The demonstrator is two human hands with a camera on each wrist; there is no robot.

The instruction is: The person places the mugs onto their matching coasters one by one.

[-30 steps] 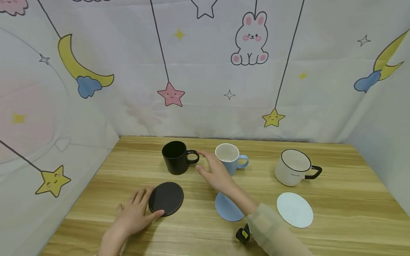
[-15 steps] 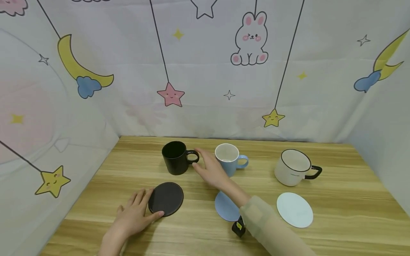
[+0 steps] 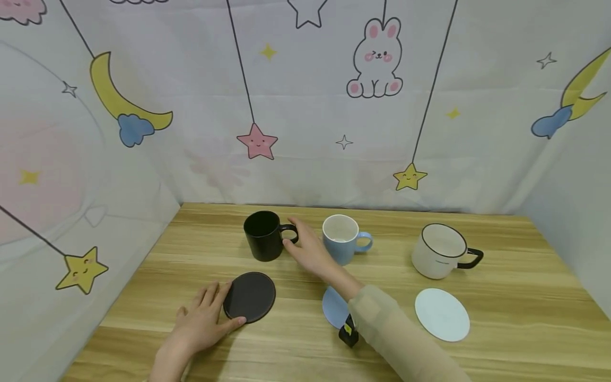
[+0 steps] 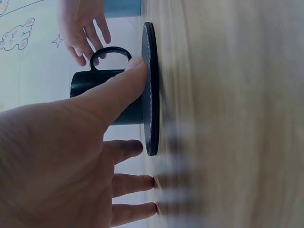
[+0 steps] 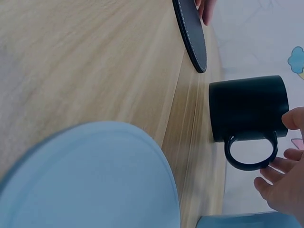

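Observation:
The black mug (image 3: 264, 237) stands upright on the table, its handle (image 5: 251, 151) pointing right. My right hand (image 3: 309, 249) is at that handle, thumb and loosely bent fingers on either side of it; in the right wrist view the fingertips reach the handle's outer edge without closing round it. A round black coaster (image 3: 250, 297) with a stitched edge lies in front of the mug. My left hand (image 3: 198, 318) rests beside this coaster, its thumb touching the near edge. In the left wrist view, its other fingers (image 4: 135, 185) extend straight down to the table.
A light blue mug (image 3: 340, 244) stands just right of my right hand, with a blue coaster (image 3: 334, 307) partly under that forearm. Farther right are a white mug (image 3: 436, 257) with a black handle and a white coaster (image 3: 442, 314). A printed cloth (image 3: 305, 106) hangs behind the table.
My right hand has moved slightly left, from beside the black mug's handle to reaching it. The left hand stays at the black coaster. The mugs have not moved on the table.

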